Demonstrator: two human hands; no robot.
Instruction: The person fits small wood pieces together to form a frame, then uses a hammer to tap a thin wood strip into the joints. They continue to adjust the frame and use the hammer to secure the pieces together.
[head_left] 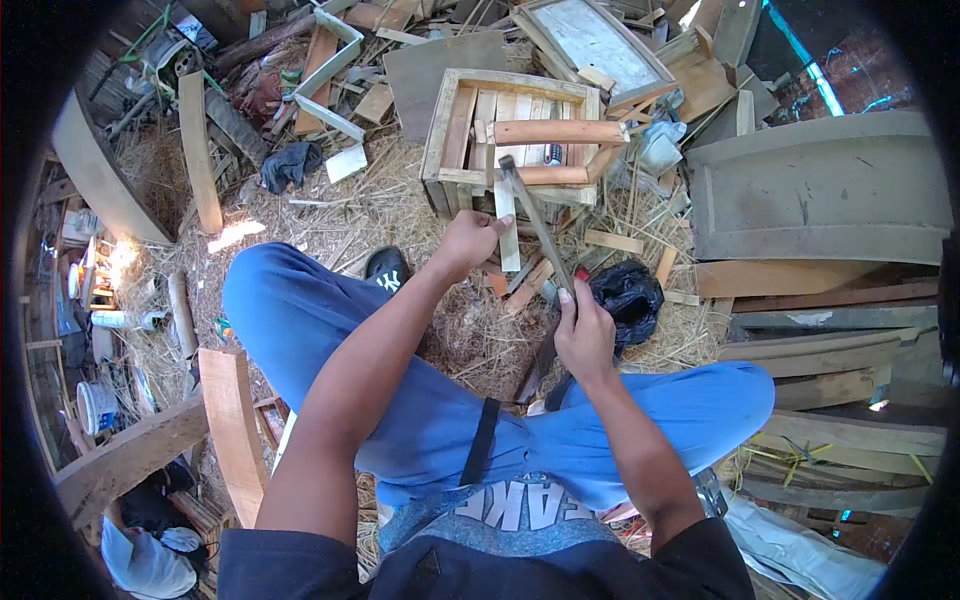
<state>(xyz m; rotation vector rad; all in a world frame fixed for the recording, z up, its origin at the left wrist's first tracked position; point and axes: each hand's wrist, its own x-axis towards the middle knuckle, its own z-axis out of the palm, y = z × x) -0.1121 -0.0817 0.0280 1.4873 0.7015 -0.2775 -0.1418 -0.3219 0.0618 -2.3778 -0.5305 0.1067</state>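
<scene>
My left hand (476, 242) pinches a thin, pale wooden strip (510, 254), whose upper end meets the near side of a wooden frame. My right hand (585, 328) is closed around the lower part of a long, narrow bar-like tool (542, 226); its dark far tip lies over the frame, close to the strip. Beyond both hands stands a slatted wooden crate (437, 150). The frame of reddish-brown wood (560, 132) rests on top of it.
A black plastic bag (636, 300) lies right of my right hand. Curved boards (820, 190) and stacked planks (830, 350) line the right side. Wood shavings (330, 220) cover the ground. An upright plank (230, 420) stands by my left arm.
</scene>
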